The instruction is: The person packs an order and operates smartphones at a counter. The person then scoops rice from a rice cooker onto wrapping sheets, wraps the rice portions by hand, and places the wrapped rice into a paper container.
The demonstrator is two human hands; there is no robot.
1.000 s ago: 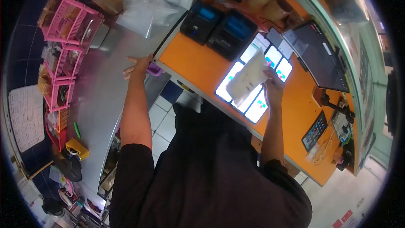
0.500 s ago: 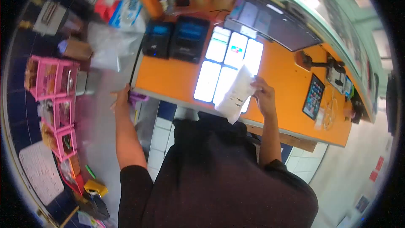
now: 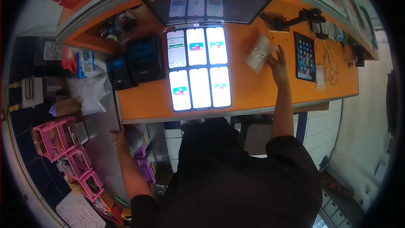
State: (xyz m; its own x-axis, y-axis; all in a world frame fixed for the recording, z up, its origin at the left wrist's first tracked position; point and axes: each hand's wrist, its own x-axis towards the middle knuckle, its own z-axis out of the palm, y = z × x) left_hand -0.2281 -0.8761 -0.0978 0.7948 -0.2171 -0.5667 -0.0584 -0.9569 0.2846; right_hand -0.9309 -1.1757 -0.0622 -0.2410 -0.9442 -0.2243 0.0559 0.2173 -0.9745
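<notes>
My right hand [image 3: 276,66] is over the orange desk with its fingers apart. Just left of its fingertips is a white paper-like packet [image 3: 258,54] with small dark marks, blurred by motion; whether a fingertip still touches it is unclear. Several phones [image 3: 199,67] with bright screens lie in two rows to the left of the packet. Beyond my right hand lies a tablet [image 3: 304,57] showing app icons. Down by the desk's front left corner, my left hand [image 3: 119,138] has its fingers spread beside a grey metal surface [image 3: 99,143], holding nothing I can see.
A wide monitor [image 3: 206,6] stands behind the phones. Two black printer-like devices [image 3: 145,61] sit at the desk's left. Pink stacked baskets [image 3: 63,139] line the left wall. White cables [image 3: 331,65] and a black stand [image 3: 310,16] occupy the right side.
The white packet has moved from over the phones to the bare desk at their right. My right hand has moved with it and its fingers have parted. The head view has turned.
</notes>
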